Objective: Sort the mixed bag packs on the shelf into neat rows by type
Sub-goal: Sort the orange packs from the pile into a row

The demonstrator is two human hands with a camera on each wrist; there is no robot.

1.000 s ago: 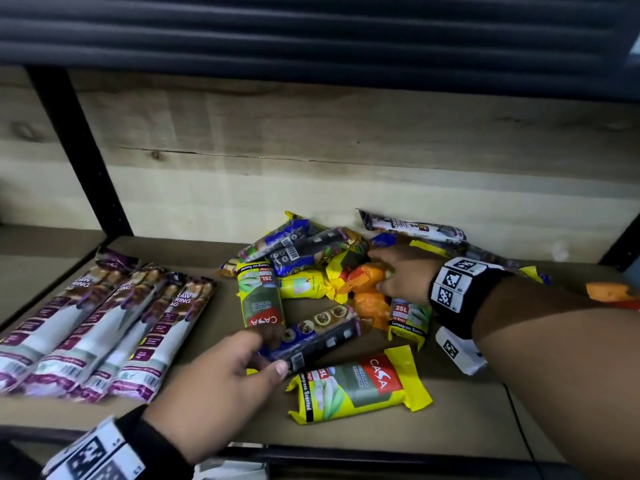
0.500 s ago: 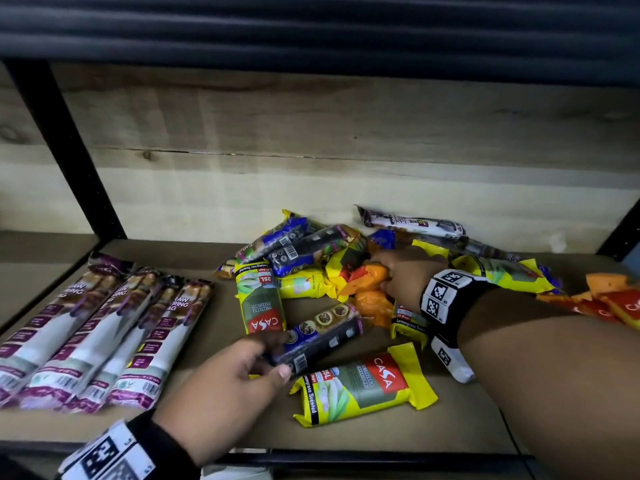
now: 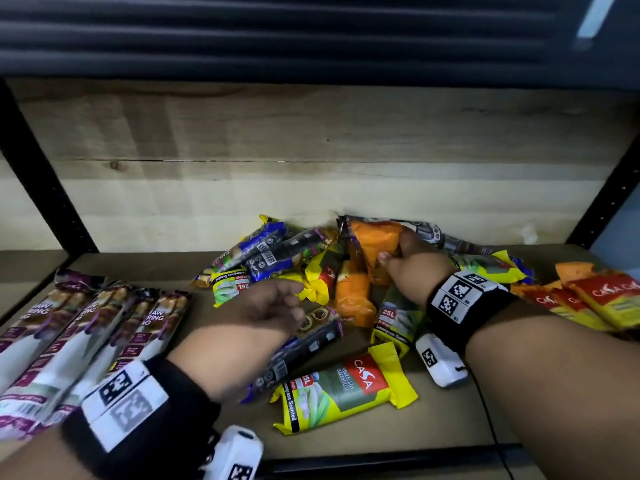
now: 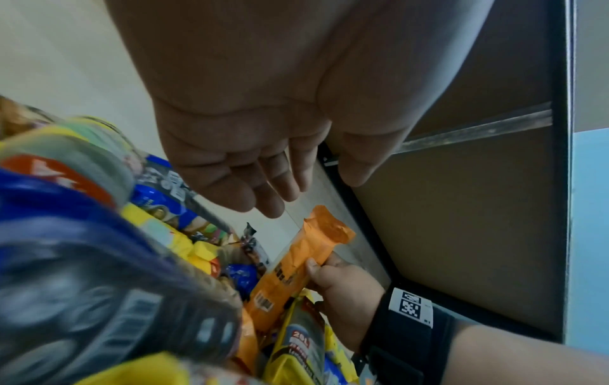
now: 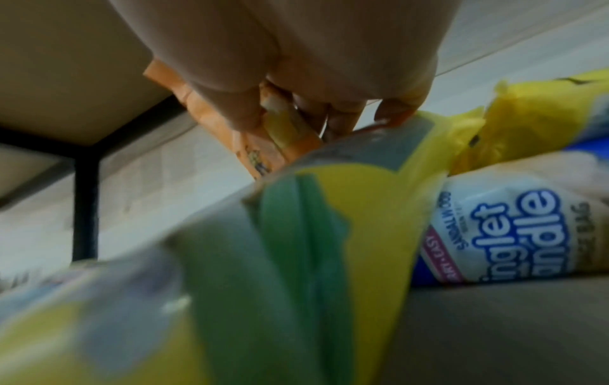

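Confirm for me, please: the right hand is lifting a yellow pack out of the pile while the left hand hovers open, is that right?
Not quite: the pack gripped by the right hand is orange, not yellow, as the left wrist view shows. The left hand does hover open.

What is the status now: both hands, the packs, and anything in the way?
Right hand grips orange pack, raised off the mixed pile. Left hand open, holds nothing, over a dark pack. Nothing blocks.

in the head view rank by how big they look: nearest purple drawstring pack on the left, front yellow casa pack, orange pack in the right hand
1. Purple drawstring pack, longest, though nearest the camera.
2. Yellow Casa pack.
3. Orange pack, partly hidden by the right hand, so unsure.
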